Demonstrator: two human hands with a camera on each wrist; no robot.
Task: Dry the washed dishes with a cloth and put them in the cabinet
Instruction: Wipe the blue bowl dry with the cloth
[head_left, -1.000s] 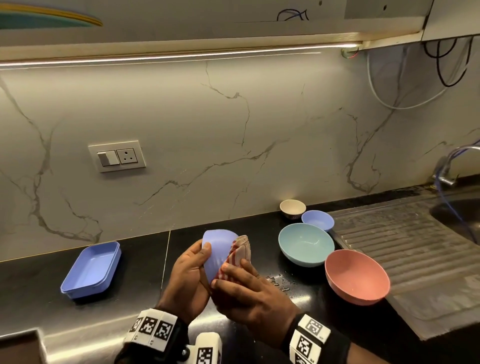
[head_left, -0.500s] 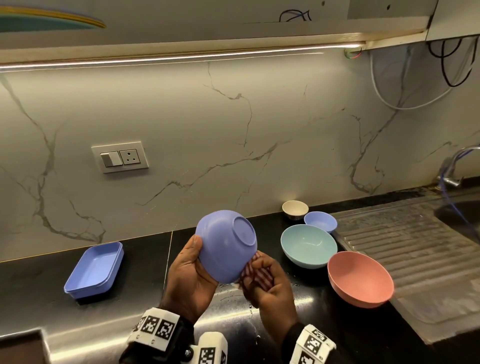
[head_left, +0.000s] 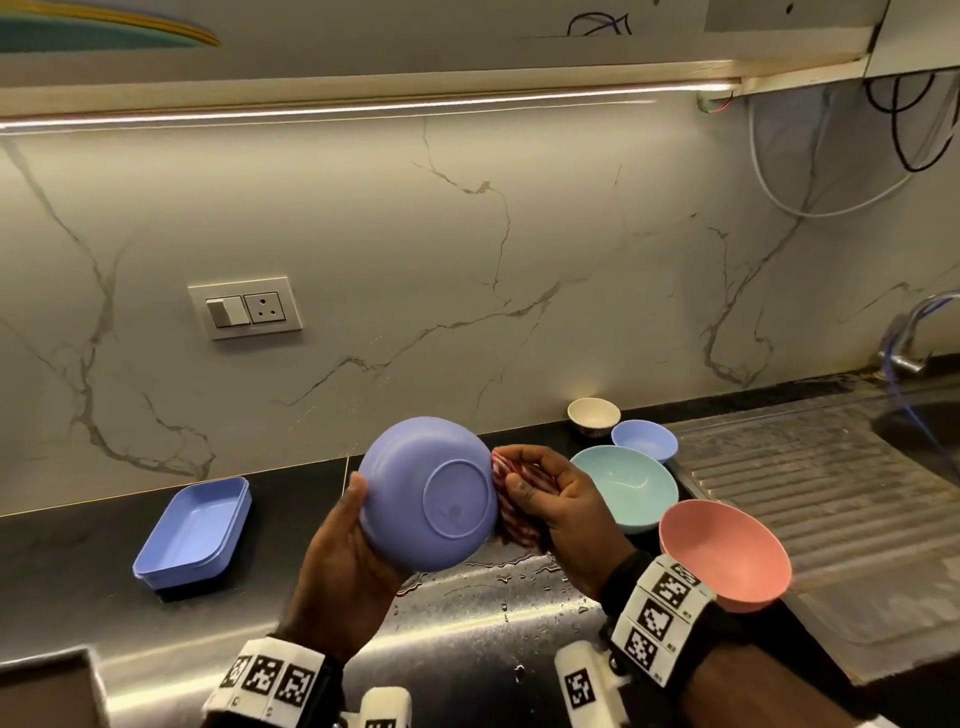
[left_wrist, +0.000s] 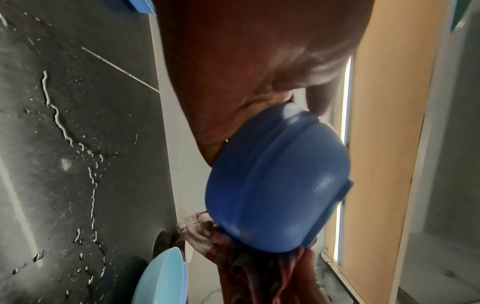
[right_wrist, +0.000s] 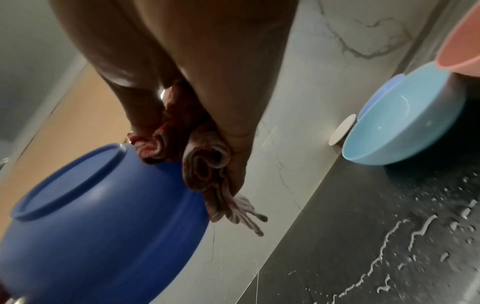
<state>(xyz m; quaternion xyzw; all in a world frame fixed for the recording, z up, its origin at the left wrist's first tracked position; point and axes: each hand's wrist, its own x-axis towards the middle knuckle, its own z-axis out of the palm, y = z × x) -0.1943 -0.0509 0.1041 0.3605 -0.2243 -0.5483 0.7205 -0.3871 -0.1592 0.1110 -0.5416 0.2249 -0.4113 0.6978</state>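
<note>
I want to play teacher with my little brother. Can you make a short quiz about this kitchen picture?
1. True or false: the right hand grips a checked cloth.
2. Which way does the held blue bowl face? A) base toward the camera B) opening toward the camera
3. What colour is the bowl nearest the draining board?

Key: 1 true; 2 A; 3 pink. The left hand holds the blue bowl.

No words, brands or numbers can be read anywhere. The wristbands (head_left: 658, 616) carry only black-and-white square code markers, and a faint embossed mark on the purple bowl's base (head_left: 451, 514) is illegible.
</note>
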